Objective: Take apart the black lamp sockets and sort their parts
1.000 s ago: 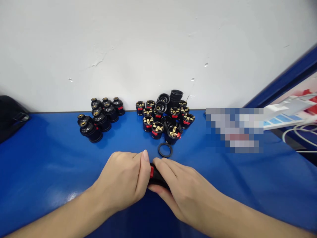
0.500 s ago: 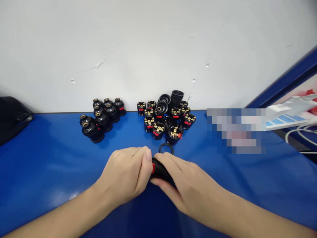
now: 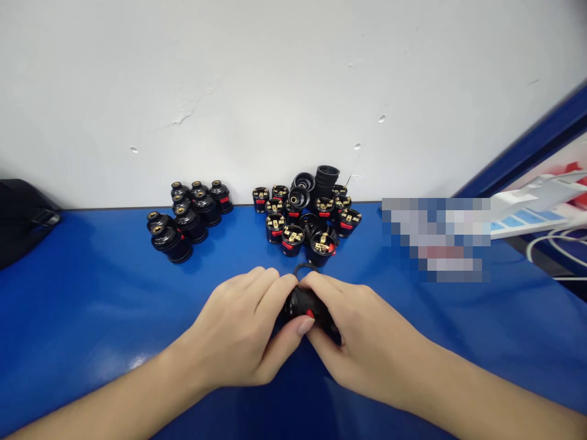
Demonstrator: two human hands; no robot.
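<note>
A black lamp holder [image 3: 302, 304] with a red tab is held between both hands above the blue table. My left hand [image 3: 250, 324] grips its left side, the thumb lying along the lower edge near the red tab. My right hand [image 3: 362, 336] is wrapped around its right end, which is partly hidden by the fingers. Just behind the fingertips lies a black ring [image 3: 303, 266], partly covered by the hands. Beyond it stand several lamp holder inserts [image 3: 292, 239] with brass contacts and red tabs, among loose black caps [image 3: 299, 198].
At the back left, several closed black lamp holders [image 3: 189, 223] stand grouped together. A ribbed black sleeve [image 3: 327, 179] rises behind the inserts by the white wall [image 3: 257, 91]. A black bag [image 3: 22, 223] is at far left; white cables [image 3: 557, 244] hang at right.
My left hand has shifted its grip: the thumb, earlier upright at the front, now lies low along the lamp holder. The lamp holder has turned, and its red tab sits lower and further right.
</note>
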